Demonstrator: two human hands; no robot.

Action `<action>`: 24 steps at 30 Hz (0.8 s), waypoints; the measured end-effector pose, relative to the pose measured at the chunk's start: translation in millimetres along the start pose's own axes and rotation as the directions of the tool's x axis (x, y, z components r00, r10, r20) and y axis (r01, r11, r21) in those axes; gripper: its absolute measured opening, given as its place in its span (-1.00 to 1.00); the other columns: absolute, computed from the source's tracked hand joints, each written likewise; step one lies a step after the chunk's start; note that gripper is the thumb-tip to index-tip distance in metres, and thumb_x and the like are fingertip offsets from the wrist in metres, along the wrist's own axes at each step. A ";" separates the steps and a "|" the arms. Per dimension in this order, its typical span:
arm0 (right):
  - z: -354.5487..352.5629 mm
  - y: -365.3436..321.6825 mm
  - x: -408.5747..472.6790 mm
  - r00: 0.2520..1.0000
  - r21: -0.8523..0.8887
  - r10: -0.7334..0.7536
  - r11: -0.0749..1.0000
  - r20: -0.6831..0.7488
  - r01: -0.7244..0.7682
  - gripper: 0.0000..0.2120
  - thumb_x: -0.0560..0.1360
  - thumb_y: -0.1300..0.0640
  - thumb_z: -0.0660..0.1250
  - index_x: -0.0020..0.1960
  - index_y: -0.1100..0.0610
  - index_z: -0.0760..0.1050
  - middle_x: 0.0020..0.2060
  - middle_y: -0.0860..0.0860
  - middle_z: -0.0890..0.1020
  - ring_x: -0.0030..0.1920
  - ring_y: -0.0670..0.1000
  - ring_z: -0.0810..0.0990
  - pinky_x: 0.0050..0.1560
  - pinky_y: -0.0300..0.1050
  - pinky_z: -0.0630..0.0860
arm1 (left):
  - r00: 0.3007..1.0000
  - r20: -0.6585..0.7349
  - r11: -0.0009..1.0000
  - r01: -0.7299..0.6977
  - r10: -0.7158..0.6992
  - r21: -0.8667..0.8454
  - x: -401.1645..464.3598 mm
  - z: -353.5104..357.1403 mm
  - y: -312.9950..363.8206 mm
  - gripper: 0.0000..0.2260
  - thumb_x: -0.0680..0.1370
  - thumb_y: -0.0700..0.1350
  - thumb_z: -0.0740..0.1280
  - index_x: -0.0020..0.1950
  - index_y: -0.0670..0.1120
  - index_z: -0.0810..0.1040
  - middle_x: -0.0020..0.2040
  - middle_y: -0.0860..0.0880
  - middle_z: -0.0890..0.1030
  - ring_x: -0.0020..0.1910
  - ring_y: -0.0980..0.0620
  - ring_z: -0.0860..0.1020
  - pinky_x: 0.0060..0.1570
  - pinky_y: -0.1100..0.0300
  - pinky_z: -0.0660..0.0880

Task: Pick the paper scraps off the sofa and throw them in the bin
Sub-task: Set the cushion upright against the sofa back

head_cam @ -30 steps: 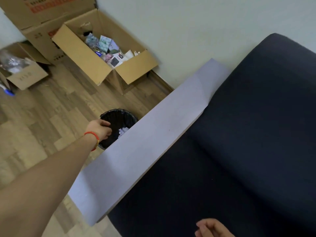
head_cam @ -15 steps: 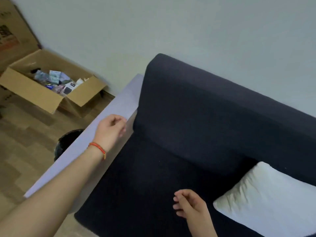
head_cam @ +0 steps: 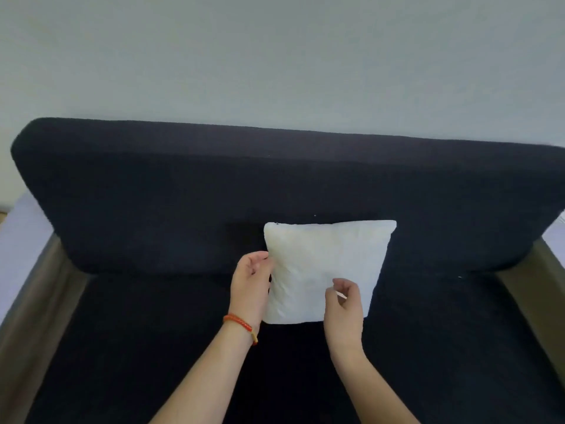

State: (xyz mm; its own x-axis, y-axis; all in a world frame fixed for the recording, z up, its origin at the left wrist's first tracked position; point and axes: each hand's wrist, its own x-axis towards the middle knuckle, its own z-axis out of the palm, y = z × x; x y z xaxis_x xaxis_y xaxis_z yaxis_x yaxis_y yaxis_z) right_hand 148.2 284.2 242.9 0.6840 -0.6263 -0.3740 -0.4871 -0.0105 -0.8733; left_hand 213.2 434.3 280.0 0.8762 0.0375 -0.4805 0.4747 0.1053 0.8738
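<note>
Both hands have swung away from the bin side and onto the pillow (head_cam: 324, 270), which now sits dead centre against the sofa (head_cam: 183, 203) backrest. Left hand (head_cam: 250, 283) is at the pillow's left edge, fingers loosely curled against it, gripping nothing I can make out. Right hand (head_cam: 344, 304) hovers over the pillow's lower front, thumb and finger nearly pinched, maybe on a pale sliver, too small to call. No scraps show around the pillow; the bin is out of shot. Best move, I'd say: lift the pillow gently and check beneath without flicking paper away.
</note>
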 end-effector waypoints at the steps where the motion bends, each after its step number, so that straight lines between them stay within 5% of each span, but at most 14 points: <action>1: -8.7 3.7 13.5 1.000 -0.008 -0.005 1.000 -0.023 0.005 -0.74 0.68 0.07 0.24 0.36 -0.07 0.43 0.33 -0.12 0.52 0.29 -0.04 0.55 0.16 -0.09 0.49 | 0.999 0.008 0.999 0.032 -0.032 0.030 1.3 16.2 -9.5 -0.85 0.61 -0.02 0.41 0.17 0.05 0.62 0.15 0.04 0.68 0.14 0.08 0.65 0.23 0.00 0.60; 4: -30.3 14.7 53.2 0.998 -0.029 -0.007 1.000 -0.059 0.005 -0.43 0.69 -0.03 0.25 0.65 0.01 0.18 0.58 -0.05 0.28 0.56 0.02 0.32 0.52 0.08 0.36 | 0.989 -0.017 0.986 0.149 -0.148 0.075 6.5 54.5 -39.3 -0.71 0.63 -0.04 0.34 0.35 0.05 0.49 0.24 -0.04 0.60 0.19 -0.02 0.60 0.26 -0.07 0.58; 8: -44.2 34.2 96.6 0.999 0.032 -0.003 0.999 -0.053 0.005 -0.29 0.62 -0.23 0.23 0.68 -0.09 0.06 0.62 -0.02 0.22 0.60 0.08 0.28 0.55 0.20 0.35 | 0.973 -0.060 0.966 0.228 -0.222 0.126 16.7 94.4 -75.7 -0.43 0.65 0.03 0.34 0.61 0.12 0.19 0.34 0.05 0.48 0.30 -0.08 0.50 0.41 -0.13 0.48; 10: -45.2 44.0 110.9 0.998 0.005 0.060 0.998 0.023 -0.060 -0.26 0.66 -0.22 0.22 0.71 -0.11 -0.06 0.67 -0.02 0.08 0.63 0.08 0.20 0.56 0.17 0.30 | 0.933 -0.084 0.936 0.353 -0.351 0.010 26.0 112.1 -92.0 -0.55 0.64 0.05 0.36 0.48 0.15 0.28 0.25 0.07 0.48 0.29 -0.10 0.46 0.35 -0.10 0.50; 13: -41.8 61.7 122.3 0.987 -0.037 0.064 0.998 0.146 -0.059 -0.22 0.65 -0.19 0.27 0.68 -0.20 -0.14 0.67 -0.07 -0.02 0.60 0.07 0.24 0.50 0.12 0.35 | 0.878 -0.074 0.880 0.468 -0.473 -0.078 41.0 127.1 -113.6 -0.51 0.60 0.08 0.41 0.48 -0.07 0.44 0.22 0.03 0.52 0.23 -0.07 0.48 0.10 0.02 0.60; 16: -36.4 74.4 133.9 0.972 -0.032 0.046 0.999 0.229 -0.040 -0.14 0.63 -0.13 0.33 0.68 -0.25 -0.21 0.69 -0.09 -0.16 0.66 0.04 0.11 0.55 0.08 0.26 | 0.912 -0.111 0.913 0.403 -0.396 0.054 59.0 136.3 -127.0 -0.52 0.62 0.17 0.35 0.42 -0.08 0.43 0.11 0.01 0.55 0.08 -0.05 0.56 -0.03 0.06 0.60; 20: -26.2 81.4 159.4 0.958 -0.040 0.025 0.999 0.286 -0.014 -0.13 0.65 -0.10 0.33 0.68 -0.23 -0.24 0.69 -0.07 -0.24 0.69 -0.02 -0.05 0.58 0.00 0.12 | 0.935 -0.142 0.925 0.345 -0.324 0.161 89.3 140.1 -131.0 -0.46 0.59 0.30 0.32 0.35 -0.05 0.33 0.17 -0.02 0.53 0.12 -0.11 0.58 0.15 -0.12 0.61; 24: -20.5 90.5 187.5 0.940 -0.077 0.010 0.997 0.342 0.018 -0.14 0.65 -0.12 0.33 0.68 -0.24 -0.23 0.69 -0.08 -0.21 0.68 -0.02 0.00 0.53 -0.06 0.16 | 0.924 -0.118 0.909 0.380 -0.364 0.171 117.5 142.2 -127.2 -0.47 0.57 0.30 0.37 0.34 -0.04 0.36 0.08 -0.07 0.54 0.04 -0.16 0.61 -0.10 0.02 0.62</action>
State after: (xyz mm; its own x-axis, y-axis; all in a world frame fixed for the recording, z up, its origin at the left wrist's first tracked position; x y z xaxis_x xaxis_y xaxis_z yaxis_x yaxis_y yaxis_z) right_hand 221.2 149.8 100.2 0.8236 -0.3223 -0.4667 -0.5155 -0.0820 -0.8530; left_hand 267.6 284.0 123.0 0.6265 0.1135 -0.7711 0.7790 -0.0601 0.6241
